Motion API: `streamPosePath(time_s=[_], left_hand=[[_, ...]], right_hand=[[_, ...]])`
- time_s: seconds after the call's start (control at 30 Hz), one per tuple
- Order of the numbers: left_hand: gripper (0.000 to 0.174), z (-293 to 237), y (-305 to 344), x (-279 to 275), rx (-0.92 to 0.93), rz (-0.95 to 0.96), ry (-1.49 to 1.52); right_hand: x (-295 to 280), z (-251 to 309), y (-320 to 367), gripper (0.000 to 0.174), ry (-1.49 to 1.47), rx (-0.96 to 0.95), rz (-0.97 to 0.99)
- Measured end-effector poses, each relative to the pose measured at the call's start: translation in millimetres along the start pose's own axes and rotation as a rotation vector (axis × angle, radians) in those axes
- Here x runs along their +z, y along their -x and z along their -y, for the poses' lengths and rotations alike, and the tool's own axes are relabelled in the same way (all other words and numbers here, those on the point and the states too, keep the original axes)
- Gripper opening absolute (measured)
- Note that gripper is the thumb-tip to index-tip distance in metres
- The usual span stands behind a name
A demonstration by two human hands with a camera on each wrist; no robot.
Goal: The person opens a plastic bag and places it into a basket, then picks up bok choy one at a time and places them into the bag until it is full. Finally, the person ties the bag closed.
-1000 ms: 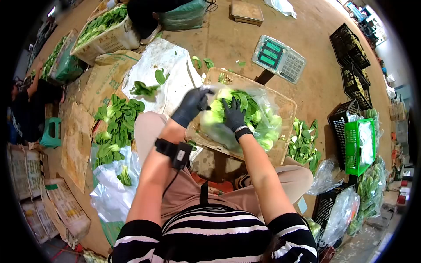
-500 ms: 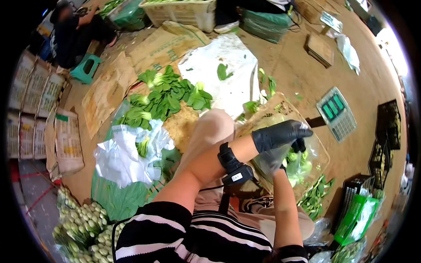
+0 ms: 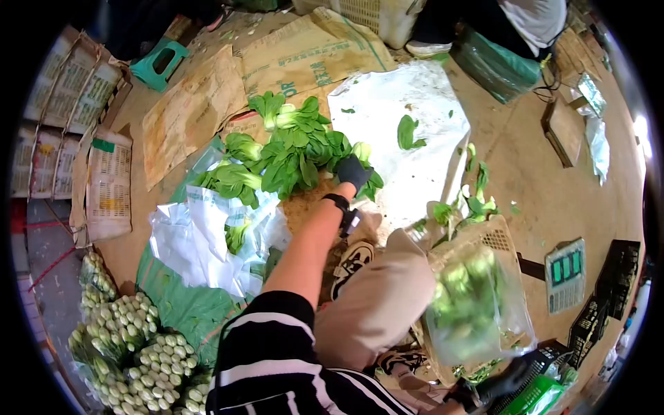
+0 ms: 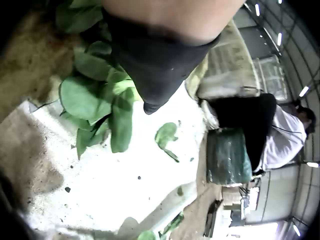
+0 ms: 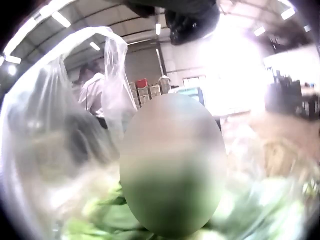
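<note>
My black-gloved left hand (image 3: 353,174) is down at the right end of a pile of bok choy (image 3: 287,149). Under and beside it lies one bok choy (image 3: 373,183), its pale base showing past the knuckles. The left wrist view has the glove (image 4: 155,70) beside the leaves (image 4: 87,97); the fingers are mostly hidden, so I cannot tell whether they grip. My right hand (image 3: 510,380), also gloved, is off the lower right of a basket (image 3: 508,238) holding a clear bag of bok choy (image 3: 467,297). In the right wrist view, that glove (image 5: 192,20) hangs with nothing visible in it.
White sheeting (image 3: 394,104) with loose leaves lies beyond the pile. Left of my knee are thin plastic bags (image 3: 200,238) on green sheeting. A digital scale (image 3: 566,273) stands right of the basket, and a green crate (image 3: 539,395) is at lower right. Another person (image 4: 290,135) sits nearby.
The head view has turned left. My left hand has gone from above the bagged bok choy to the pile on the left. My right hand has left the bag and moved towards the lower right.
</note>
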State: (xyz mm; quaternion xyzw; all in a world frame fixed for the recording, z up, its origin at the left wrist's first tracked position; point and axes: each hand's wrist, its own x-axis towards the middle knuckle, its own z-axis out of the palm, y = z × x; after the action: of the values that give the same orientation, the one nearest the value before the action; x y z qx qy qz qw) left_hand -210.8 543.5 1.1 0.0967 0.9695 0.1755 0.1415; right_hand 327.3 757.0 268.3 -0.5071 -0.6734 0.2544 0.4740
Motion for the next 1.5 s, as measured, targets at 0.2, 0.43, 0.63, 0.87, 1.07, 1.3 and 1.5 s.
streamPosePath(time_s=[0.2,0.43,0.63,0.87,1.07,1.3,1.5], left_hand=[[0.075,5,1,41,-0.118,-0.092,0.029],[0.024,25,50,36,-0.069,0.786,1.504],[0.041,25,30,-39,0.459,0.606,0.89],[0.071,173,-152,-107,0.026,-0.231,-0.363],[0.058,150,-126,-145,-0.019,-0.266,-0.39],[0.052,68,-57,-131,0.624,0.247,0.358],[0.044,62,-35,57,1.036,0.221,0.053]], right_hand=[[131,131,-4,0.026,0.205,-0.539,0.223],[410,86,82,0.068,-0.036,-0.062,1.039],[420,33,108,0.036,-0.387,0.934,1.477],[388,117,51,0.039,-0.431,1.044,1.375],[249,163,-52,0.05,-0.456,0.562,1.039],[156,122,-74,0.049,-0.468,0.55,0.649],[119,120,-30,0.047,-0.724,0.662,0.428]])
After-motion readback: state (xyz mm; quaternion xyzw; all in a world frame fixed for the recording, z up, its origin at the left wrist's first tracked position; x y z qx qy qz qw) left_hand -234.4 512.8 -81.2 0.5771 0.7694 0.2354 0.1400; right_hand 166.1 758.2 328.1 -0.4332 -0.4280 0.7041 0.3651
